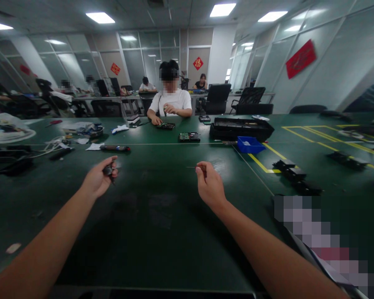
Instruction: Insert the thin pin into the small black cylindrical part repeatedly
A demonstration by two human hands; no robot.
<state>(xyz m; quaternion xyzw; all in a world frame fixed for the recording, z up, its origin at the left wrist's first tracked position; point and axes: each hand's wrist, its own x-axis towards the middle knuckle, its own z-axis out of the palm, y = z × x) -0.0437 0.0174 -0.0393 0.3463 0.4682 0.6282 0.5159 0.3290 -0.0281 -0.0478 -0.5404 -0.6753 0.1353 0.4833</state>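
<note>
My left hand is raised over the green table, its fingers curled round a small dark object that I cannot make out clearly. Opposite it, my right hand grips a small screwdriver with a reddish handle; its thin shaft points left, towards my left hand. A wide gap separates the two hands. Beyond them lies a circuit board in a dark frame. A dark cylindrical tool rests behind my left hand.
Across the table, a person in a white shirt handles a dark device. Back right are a long black tray and a blue bin. Black parts lie right, cables left.
</note>
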